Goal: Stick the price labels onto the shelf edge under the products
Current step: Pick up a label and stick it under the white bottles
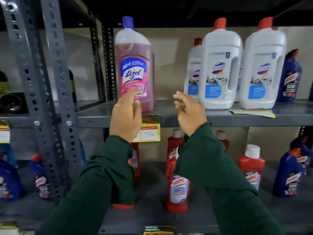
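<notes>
Left hand [126,116] and right hand [189,112] raised before the shelf edge [237,120], fingers loosely spread, nothing held, price label [150,128] hung under the pink bottle [134,65], partly hidden by the left hand, white bottles [220,65] to the right, spare labels [252,112] laid flat near them, red bottles [177,184] below.

I was looking at a shop aisle, supermarket type. Grey slotted-metal shelving [55,85] carried rows of cleaning products: a pink Lizol bottle [135,65], white bleach jugs [220,65], red Harpic bottles [177,184]. A yellow price label [150,129] hung off the shelf edge [237,122]; another tag [158,230] read "Super Market".
</notes>
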`<state>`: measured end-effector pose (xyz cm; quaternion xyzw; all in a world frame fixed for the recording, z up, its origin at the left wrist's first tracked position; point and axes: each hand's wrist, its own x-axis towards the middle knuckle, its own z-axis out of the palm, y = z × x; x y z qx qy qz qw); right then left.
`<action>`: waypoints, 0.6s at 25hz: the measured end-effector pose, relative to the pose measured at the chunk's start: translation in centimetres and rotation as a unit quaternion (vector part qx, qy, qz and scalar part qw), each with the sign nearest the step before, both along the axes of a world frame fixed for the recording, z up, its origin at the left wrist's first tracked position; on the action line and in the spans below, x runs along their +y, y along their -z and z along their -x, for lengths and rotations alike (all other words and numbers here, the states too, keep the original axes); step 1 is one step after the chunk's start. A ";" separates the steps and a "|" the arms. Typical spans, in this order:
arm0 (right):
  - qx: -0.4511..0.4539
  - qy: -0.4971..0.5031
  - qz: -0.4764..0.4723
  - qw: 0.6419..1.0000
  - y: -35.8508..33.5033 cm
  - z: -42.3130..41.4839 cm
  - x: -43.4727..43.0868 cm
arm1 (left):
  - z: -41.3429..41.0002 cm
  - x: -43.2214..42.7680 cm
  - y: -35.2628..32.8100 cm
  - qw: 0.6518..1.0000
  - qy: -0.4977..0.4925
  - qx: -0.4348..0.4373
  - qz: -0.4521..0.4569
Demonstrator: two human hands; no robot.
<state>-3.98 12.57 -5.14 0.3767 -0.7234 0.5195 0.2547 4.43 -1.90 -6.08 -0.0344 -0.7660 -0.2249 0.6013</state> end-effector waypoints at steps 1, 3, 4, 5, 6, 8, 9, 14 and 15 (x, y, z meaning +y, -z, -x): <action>0.017 0.036 -0.006 0.999 -0.3 0.8 1.9 | 1.1 2.1 -0.1 0.998 -0.025 0.006 0.052; 0.037 0.128 -0.044 0.990 -1.0 2.8 6.0 | 3.6 6.2 0.0 0.986 -0.067 -0.017 0.152; 0.034 0.180 -0.081 0.980 -1.5 4.0 8.2 | 5.1 8.3 0.1 0.978 -0.081 -0.035 0.187; 0.024 0.230 -0.131 0.964 -2.0 5.2 10.2 | 6.4 10.2 0.3 0.972 -0.093 -0.054 0.208; 0.011 0.276 -0.186 0.943 -2.6 6.4 12.3 | 7.9 12.2 0.6 0.967 -0.105 -0.073 0.222; -0.011 0.326 -0.288 0.900 -3.3 8.3 15.1 | 10.4 15.3 1.4 0.953 -0.145 -0.110 0.241; -0.020 0.330 -0.328 0.885 -3.5 9.1 16.0 | 11.4 16.4 1.8 0.945 -0.166 -0.128 0.250; -0.001 0.267 -0.466 0.844 -2.6 11.5 17.5 | 13.4 18.0 3.1 0.935 -0.238 -0.142 0.223; 0.010 0.255 -0.441 0.860 -2.4 11.6 17.6 | 13.3 18.0 3.2 0.934 -0.247 -0.137 0.220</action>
